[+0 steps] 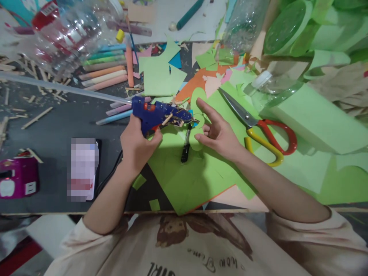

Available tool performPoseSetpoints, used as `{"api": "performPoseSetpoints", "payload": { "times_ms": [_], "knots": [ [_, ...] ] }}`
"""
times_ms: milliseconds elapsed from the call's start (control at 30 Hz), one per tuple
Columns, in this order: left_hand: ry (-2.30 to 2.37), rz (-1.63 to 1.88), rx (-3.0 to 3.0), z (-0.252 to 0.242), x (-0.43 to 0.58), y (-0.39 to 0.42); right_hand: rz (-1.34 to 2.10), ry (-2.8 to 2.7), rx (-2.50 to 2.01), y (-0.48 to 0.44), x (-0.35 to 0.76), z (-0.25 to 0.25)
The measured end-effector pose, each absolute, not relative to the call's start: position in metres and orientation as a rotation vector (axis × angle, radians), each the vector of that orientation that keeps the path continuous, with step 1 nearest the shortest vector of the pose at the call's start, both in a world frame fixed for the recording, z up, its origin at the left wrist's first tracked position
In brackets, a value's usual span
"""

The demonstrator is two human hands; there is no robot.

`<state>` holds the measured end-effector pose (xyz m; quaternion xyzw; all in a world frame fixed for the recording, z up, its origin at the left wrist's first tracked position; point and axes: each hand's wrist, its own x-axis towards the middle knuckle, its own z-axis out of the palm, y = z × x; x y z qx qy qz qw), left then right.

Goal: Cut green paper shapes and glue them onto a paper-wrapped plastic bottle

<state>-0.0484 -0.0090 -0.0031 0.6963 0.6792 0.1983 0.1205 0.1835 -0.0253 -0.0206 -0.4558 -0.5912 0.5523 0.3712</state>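
My left hand (139,143) is wrapped round the handle of a dark blue glue gun (153,111), whose nozzle points right and has wood slivers stuck on it. A long clear glue stick (66,90) runs out of its back to the left. My right hand (217,132) has its fingers apart beside a curved light green paper piece (197,134), close to the nozzle; whether the fingertips touch the piece is hard to tell. Below the nozzle, a black-capped pen (185,149) lies on green paper (184,180).
Large scissors (248,119) with red and yellow handles lie right of my right hand. A phone (83,168) and a purple object (20,177) are at the left. Markers (106,73), plastic bottles (244,27), paper scraps and a green box (324,119) surround the work area.
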Motion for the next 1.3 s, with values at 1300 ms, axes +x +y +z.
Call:
{"api": "performPoseSetpoints", "payload": {
  "times_ms": [1300],
  "knots": [
    [2.086, 0.597, 2.124, -0.017, -0.058, -0.01, 1.451, -1.417, -1.172, -0.026, 0.182, -0.02]
  ]
}}
